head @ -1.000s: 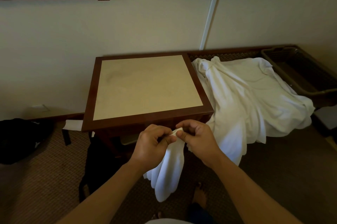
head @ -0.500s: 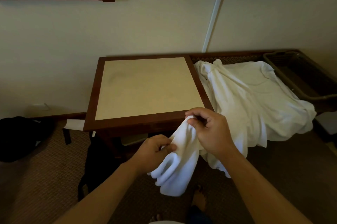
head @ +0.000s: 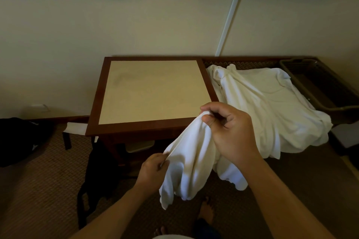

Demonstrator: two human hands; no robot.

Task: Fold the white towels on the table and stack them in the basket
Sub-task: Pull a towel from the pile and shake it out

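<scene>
Both hands grip one white towel point(head: 186, 163) in the air in front of the table point(head: 153, 91): the right hand point(head: 229, 132) pinches an upper corner between thumb and curled fingers, just over the table's near right corner, while the left hand point(head: 153, 170) pinches the towel's edge lower down and to the left. The single head view shows the cloth hanging between the two grips in soft, bunched folds, its loose end drooping below the left hand toward the floor; it is plain white, limp and unfolded. Judging from this, the step in hand is finding the corners and spreading the towel, so the folding itself is not yet begun. The next move seems to call for drawing the hands apart to pull the top edge taut, then laying the towel flat on the tabletop, which has room for it. To the right, a heap of white towels point(head: 272, 106) lies rumpled on a lower surface, part of it draping over the front edge. Beyond the heap, at the far right, stands the dark basket point(head: 318, 91); no folded towel shows in the part of it that is visible.
</scene>
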